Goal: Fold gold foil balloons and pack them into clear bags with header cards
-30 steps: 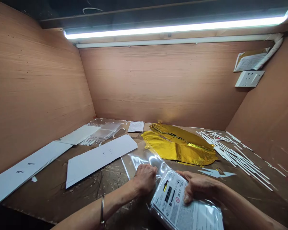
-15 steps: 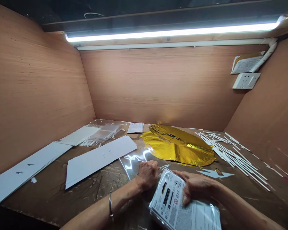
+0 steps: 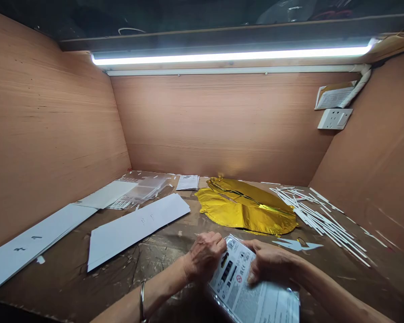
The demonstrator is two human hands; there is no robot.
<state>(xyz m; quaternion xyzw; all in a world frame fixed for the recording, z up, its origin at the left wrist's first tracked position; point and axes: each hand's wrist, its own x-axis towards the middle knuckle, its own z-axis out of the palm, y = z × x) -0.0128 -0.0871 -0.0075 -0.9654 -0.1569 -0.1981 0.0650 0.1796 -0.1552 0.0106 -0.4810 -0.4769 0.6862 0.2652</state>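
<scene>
Under a bright white fluorescent tube (image 3: 229, 56), pale orange wooden walls (image 3: 215, 125) box in my scarred brown worktop (image 3: 168, 244). A folded gold foil balloon (image 3: 245, 208) lies in the middle, with a spread of thin white sticks (image 3: 319, 220) to its right. To the left lie a broad white card sheet (image 3: 136, 229) and a longer white board (image 3: 37, 237). Beyond them are clear plastic bags (image 3: 144, 188) and a small printed leaflet (image 3: 187, 182).

Nearest me, below the foil, a flat clear plastic packet with a printed white label (image 3: 252, 282) sits between my hands. My left hand (image 3: 205, 255) has its fingers (image 3: 220, 244) curled against the packet's upper left edge, and my right hand (image 3: 271, 262) has its fingers (image 3: 254, 274) closed over its right side. A thin silver bangle (image 3: 142, 301) circles my left wrist.
</scene>
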